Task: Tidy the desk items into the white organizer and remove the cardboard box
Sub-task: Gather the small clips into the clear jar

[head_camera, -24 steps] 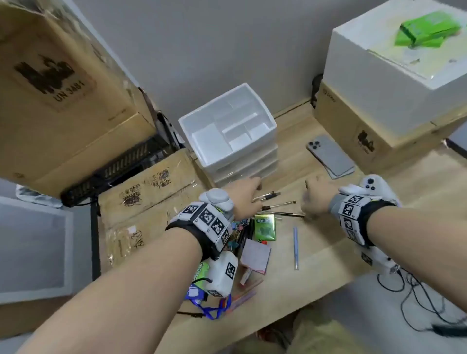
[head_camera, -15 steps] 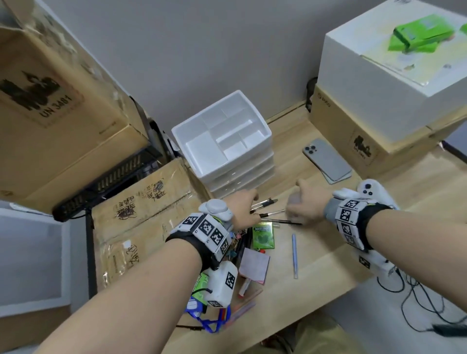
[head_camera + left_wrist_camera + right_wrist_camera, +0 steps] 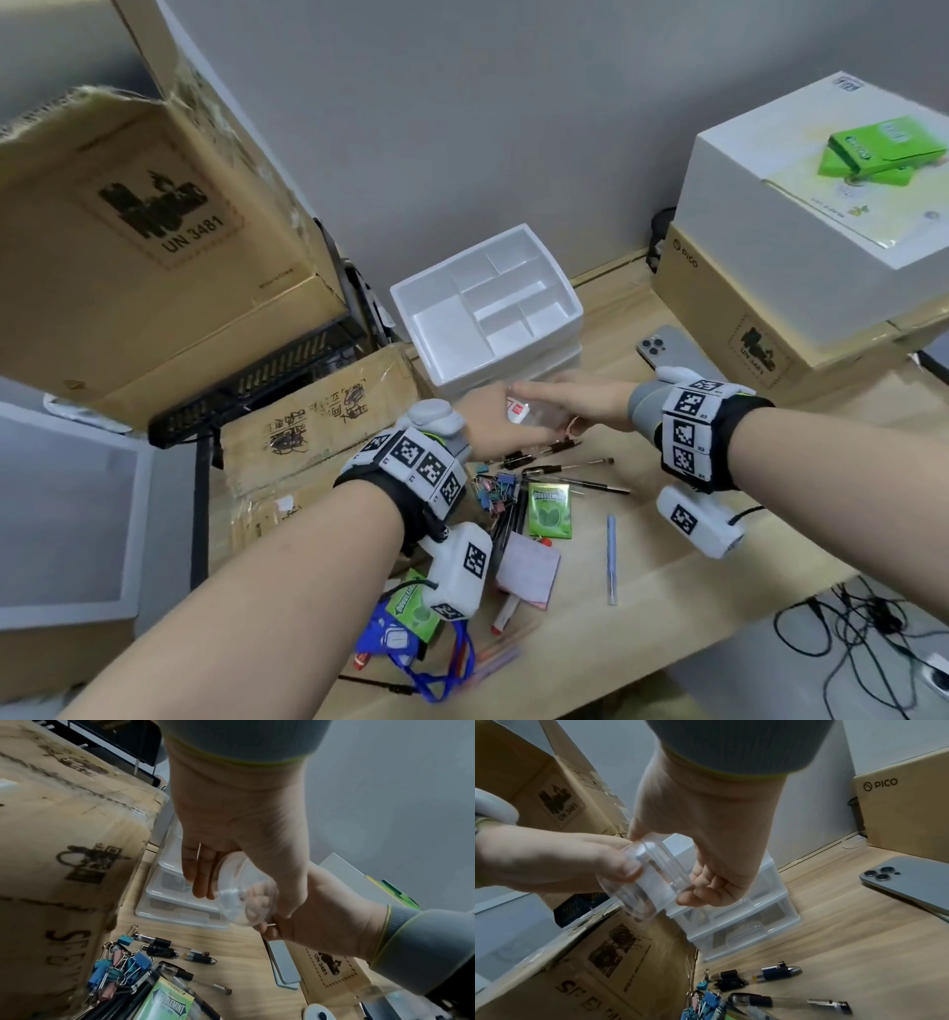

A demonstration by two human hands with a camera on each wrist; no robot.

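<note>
A small clear round plastic container [image 3: 534, 413] is held between both hands just above the desk, in front of the white organizer [image 3: 488, 308]. My left hand [image 3: 493, 421] grips one end of the container [image 3: 644, 882], thumb pressed on its wall. My right hand [image 3: 570, 406] curls its fingers and thumb round the other end [image 3: 241, 894]. The organizer's top tray has several bare compartments, with drawers below. A flat taped cardboard box [image 3: 318, 426] lies to its left. Pens [image 3: 565, 467], binder clips [image 3: 495, 488], a green gum pack [image 3: 549, 511] and pink notes [image 3: 529, 570] lie below the hands.
A grey phone [image 3: 667, 349] lies right of the organizer. A white box on a brown carton [image 3: 801, 246] fills the back right. A large open carton [image 3: 154, 231] looms at the left. A blue pen [image 3: 611, 555] and a blue lanyard [image 3: 441, 663] lie near the front edge.
Both hands have left the pens, risen and come together in front of the organizer. The clear container is now gripped between them.
</note>
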